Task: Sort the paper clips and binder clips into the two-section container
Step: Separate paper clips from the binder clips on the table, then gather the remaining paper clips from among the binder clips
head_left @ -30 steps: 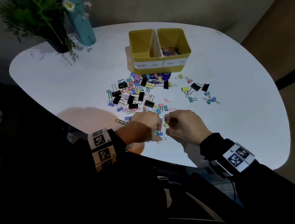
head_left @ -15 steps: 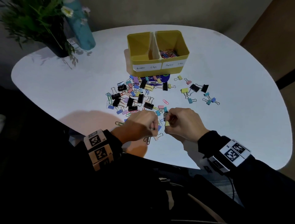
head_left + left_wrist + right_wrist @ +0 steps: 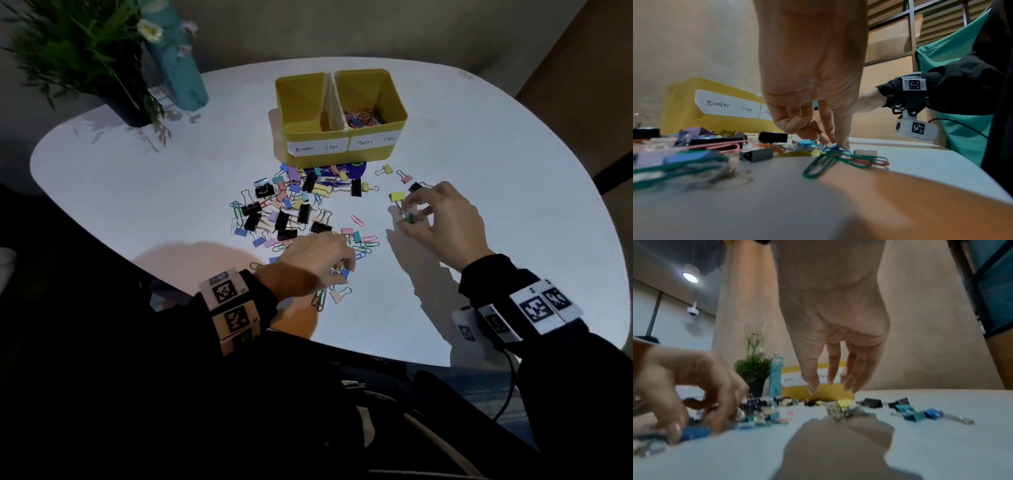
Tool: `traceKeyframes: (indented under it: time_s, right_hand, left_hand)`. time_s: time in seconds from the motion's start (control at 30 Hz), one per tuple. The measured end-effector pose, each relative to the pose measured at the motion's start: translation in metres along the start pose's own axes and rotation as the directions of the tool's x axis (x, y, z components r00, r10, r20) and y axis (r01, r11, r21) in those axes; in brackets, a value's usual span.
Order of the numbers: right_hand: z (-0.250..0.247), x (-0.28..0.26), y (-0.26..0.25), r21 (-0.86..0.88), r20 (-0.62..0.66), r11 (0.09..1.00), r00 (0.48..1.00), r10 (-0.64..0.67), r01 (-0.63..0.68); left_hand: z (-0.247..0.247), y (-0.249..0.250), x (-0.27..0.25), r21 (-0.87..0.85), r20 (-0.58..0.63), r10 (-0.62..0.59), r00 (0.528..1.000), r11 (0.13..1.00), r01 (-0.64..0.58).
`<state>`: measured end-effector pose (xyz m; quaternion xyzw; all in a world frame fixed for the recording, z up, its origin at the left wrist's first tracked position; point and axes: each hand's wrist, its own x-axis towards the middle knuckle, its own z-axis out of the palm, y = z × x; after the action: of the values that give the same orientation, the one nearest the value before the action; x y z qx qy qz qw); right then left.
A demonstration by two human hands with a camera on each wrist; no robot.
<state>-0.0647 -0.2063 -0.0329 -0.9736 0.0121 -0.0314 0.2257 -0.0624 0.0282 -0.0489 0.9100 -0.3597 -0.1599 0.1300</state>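
A yellow two-section container (image 3: 342,150) stands at the back of the white table, labelled "Binder Clips" on the left and "Paper Clips" on the right. Coloured paper clips (image 3: 363,118) lie in its right section. A mixed pile of binder clips and paper clips (image 3: 291,209) spreads in front of it. My left hand (image 3: 342,274) is at the pile's near edge and pinches a small blue binder clip (image 3: 694,433) against the table. My right hand (image 3: 411,209) hovers with fingers spread over a yellow binder clip (image 3: 397,196) and teal ones to the right; it holds nothing.
A potted plant (image 3: 85,51) and a teal bottle (image 3: 178,68) stand at the back left. Green paper clips (image 3: 828,162) and a pale binder clip (image 3: 337,296) lie just near of my left hand. The table's near edge (image 3: 376,356) runs close to my forearms.
My right hand has left the spot beside my left hand, moved right and away, and spread its fingers over the right-hand clips. My left hand has stayed at the pile's near edge.
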Motion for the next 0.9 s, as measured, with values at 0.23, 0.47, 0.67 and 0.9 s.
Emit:
traceKeyframes:
  time_s: [0.23,0.47,0.67,0.9]
  right_hand:
    - [0.0,-0.043,-0.048,0.043,0.419,0.956,0.863,-0.282,0.291]
    - [0.037,-0.034,-0.065,0.031,0.547,0.854,0.706,-0.449,0.519]
    - [0.038,-0.039,-0.063,0.004,0.555,0.857,0.711,-0.431,0.516]
    - [0.016,-0.036,-0.053,-0.032,0.48,0.947,0.836,-0.266,0.32]
  left_hand:
    - [-0.01,-0.018,0.003,-0.212,-0.082,0.007,0.997,0.977,-0.025]
    - [-0.04,-0.064,-0.001,-0.455,-0.312,-0.254,0.915,0.886,0.091]
    - [-0.043,-0.095,0.0,-0.396,-0.399,-0.374,0.837,0.894,0.21]
    - [-0.035,-0.073,0.002,-0.086,-0.407,-0.202,0.891,0.979,0.182]
